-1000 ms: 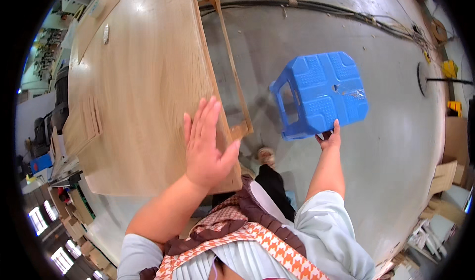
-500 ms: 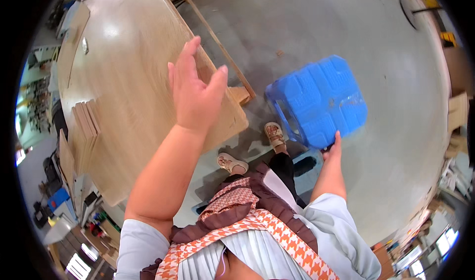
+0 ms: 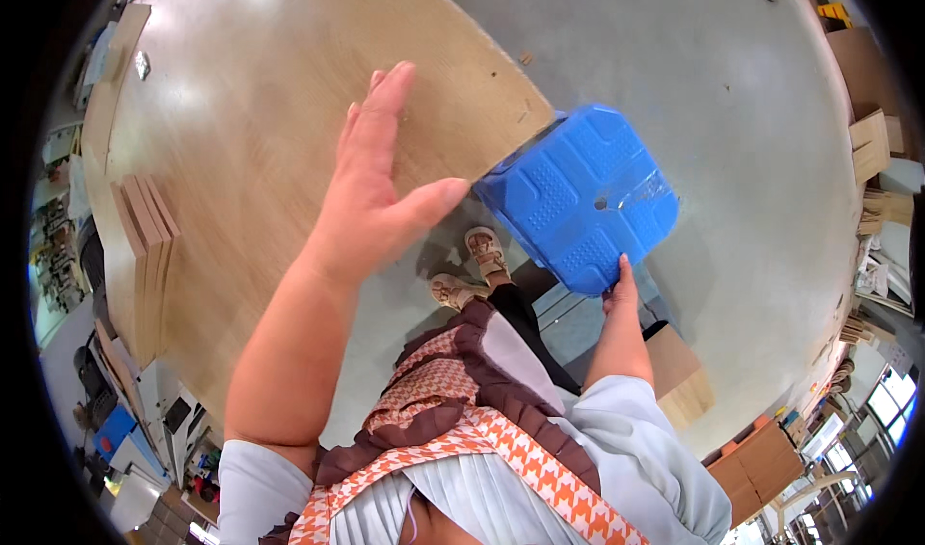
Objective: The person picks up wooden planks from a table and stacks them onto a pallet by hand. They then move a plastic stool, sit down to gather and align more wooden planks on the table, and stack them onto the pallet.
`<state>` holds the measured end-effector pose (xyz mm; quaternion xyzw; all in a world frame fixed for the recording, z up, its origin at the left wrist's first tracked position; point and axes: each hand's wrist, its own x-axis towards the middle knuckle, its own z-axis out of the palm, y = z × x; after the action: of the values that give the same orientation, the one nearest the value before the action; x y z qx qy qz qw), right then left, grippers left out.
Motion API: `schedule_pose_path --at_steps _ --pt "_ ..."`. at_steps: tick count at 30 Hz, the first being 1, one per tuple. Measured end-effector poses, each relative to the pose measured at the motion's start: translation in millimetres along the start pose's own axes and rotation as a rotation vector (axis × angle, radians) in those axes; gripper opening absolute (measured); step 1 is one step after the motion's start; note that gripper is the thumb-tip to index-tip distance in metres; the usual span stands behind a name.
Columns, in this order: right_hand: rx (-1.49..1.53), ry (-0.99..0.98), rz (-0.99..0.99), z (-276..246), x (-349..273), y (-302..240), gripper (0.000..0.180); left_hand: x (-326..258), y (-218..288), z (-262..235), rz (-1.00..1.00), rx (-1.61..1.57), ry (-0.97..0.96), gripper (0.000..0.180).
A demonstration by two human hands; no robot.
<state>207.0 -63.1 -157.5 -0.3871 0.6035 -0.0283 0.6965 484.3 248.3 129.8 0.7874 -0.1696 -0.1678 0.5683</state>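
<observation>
Hands are well apart: the left hand [image 3: 369, 198] is held out flat toward 11 o'clock, fingers straight and close together, thumb spread, gripping nothing, while the right hand [image 3: 622, 294], toward 4 o'clock, is clamped on the near edge of a blue plastic stool [image 3: 578, 208] with its thumb up on the seat. Nearest the body, at 6 o'clock, the person wears an orange-and-white houndstooth apron [image 3: 515, 463] with dark brown ruffles over a pale blue pleated top [image 3: 462, 506]. Just below the centre, strappy beige sandals [image 3: 488, 250] stand on the grey floor [image 3: 694, 73].

The stool is at 2 o'clock, its ribbed seat, with a small hole in the middle, facing the person; its far left side meets the corner of the wooden counter [image 3: 251, 140] in the view, though whether they touch cannot be told. That counter spreads below the left hand from 9 to 12 o'clock. Several light wooden boards [image 3: 145, 246] stand close together at 9 o'clock, and a small silvery item [image 3: 143, 65] lies toward 10. Farther off, brown boxes [image 3: 756, 470] sit near 4 o'clock.
</observation>
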Motion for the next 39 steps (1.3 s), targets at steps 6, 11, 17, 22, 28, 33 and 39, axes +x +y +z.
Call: schedule_pose_path --at_steps 6,11,17,22,28,33,39 --pt "-1.237 0.434 -0.535 -39.8 -0.7 7.5 0.051 -5.4 -3.3 -4.1 0.043 -0.15 -0.032 0.079" --pt "-1.558 -0.567 -1.259 123.2 -51.2 -30.0 0.034 -62.6 -30.4 -38.5 0.045 -0.74 -0.241 0.079" --pt "-3.193 -1.561 -0.678 208.8 -65.1 59.3 0.036 -237.6 -78.8 -39.3 -0.207 -1.169 -0.237 0.081" --pt "-3.613 -1.388 -0.764 190.9 -44.5 91.7 0.037 -373.2 -113.2 -2.0 -0.525 -1.407 0.329 0.067" --pt "-3.775 -1.367 -0.835 184.2 -72.4 125.7 0.038 -470.4 -129.7 55.5 -0.554 -1.533 0.518 0.068" --pt "-3.74 -1.333 -0.629 173.2 -109.9 151.1 0.039 -510.0 -129.5 80.8 -0.463 -1.568 0.573 0.064" --pt "-3.275 -1.394 -0.527 231.7 -124.0 209.1 0.035 -543.3 -158.4 153.0 -0.501 -1.483 0.966 0.057"
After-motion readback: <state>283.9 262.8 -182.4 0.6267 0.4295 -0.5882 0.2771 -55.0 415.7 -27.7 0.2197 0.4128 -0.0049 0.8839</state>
